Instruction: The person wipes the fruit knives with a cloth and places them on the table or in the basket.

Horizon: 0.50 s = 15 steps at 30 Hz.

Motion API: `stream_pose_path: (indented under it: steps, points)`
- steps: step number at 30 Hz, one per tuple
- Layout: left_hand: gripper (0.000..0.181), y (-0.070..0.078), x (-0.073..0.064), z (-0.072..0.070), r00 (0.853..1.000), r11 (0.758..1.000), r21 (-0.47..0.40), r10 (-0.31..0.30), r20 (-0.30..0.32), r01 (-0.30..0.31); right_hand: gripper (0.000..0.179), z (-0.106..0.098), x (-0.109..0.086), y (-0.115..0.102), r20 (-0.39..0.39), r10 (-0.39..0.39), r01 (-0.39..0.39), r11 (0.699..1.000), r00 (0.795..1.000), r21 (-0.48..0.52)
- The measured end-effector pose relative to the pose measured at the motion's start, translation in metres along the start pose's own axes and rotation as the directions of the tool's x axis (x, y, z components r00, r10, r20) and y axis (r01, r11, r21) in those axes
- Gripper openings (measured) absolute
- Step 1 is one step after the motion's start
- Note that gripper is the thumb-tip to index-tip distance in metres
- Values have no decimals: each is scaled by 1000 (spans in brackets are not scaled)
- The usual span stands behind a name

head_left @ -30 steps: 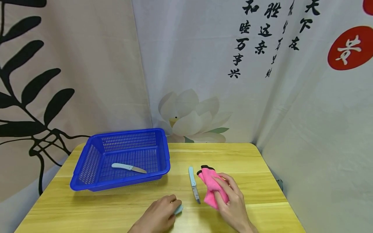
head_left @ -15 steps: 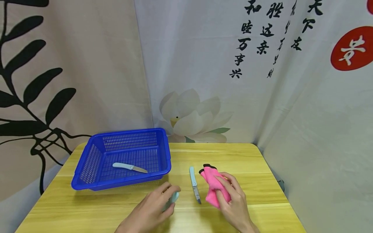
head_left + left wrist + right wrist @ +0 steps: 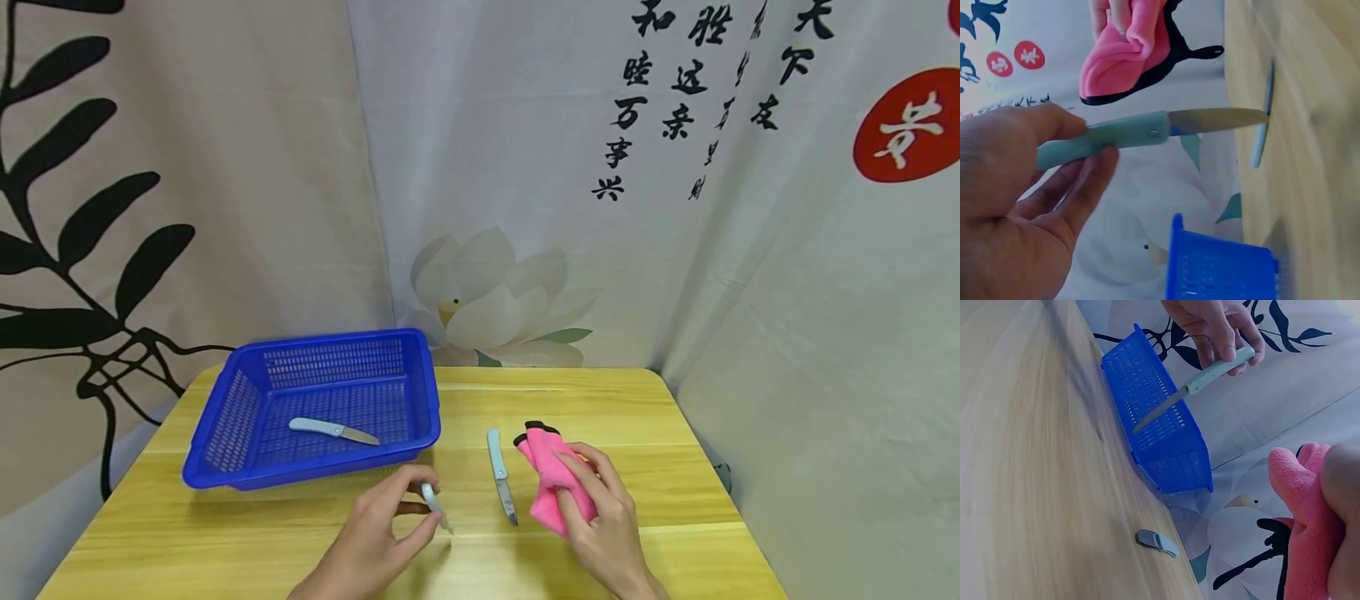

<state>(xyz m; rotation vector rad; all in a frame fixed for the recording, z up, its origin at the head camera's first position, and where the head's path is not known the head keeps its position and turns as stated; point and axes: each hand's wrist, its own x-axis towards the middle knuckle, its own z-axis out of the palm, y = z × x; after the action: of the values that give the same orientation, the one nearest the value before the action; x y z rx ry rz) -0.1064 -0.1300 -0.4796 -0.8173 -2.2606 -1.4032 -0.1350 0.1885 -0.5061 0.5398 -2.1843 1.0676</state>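
Observation:
My left hand (image 3: 382, 525) pinches a folding knife (image 3: 1129, 134) by its pale blue-green handle, between thumb and fingers. Its blade is out and points down at the wooden table; the left wrist view shows it from the side. My right hand (image 3: 606, 521) grips a bunched pink cloth (image 3: 551, 475) with black edging, held up off the table. Between the hands, a second folding knife (image 3: 497, 465) lies on the tabletop, handle toward the back. A third knife (image 3: 318, 427) rests inside the blue basket (image 3: 429, 392), its blade pointing right.
The basket has perforated walls and stands at the back left of the wooden table (image 3: 600, 400). A printed curtain (image 3: 510, 125) hangs close behind the table and along its right side.
The left hand has risen from the tabletop and shifted slightly left, turning the knife so that its blade now shows below the fingers. The right hand and the cloth stay almost still.

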Motion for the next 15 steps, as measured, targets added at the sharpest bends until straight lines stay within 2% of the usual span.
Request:
stream_pose_path:
  steps: [4, 6, 11, 15]
  points:
    - [56, -2, -6, 2, 994, 999, -47, -27, -107, 22, 58, 0, 1, -3, -7, -7, 7, 1000, 1000, 12]
    - [53, -2, -8, 2, 988, 995, -84, -60, -143, 49, 58, 0, 2, -5, -8, -10, 10, 1000, 1000, 20]
    - [37, -2, -14, 4, 972, 974, -193, -156, -177, 122, 58, 0, 5, -9, -11, -16, 17, 999, 1000, 36]
    - [31, -2, -16, 4, 962, 959, -242, -196, -192, 147, 57, 0, 7, -13, -23, -37, 38, 999, 999, 38]
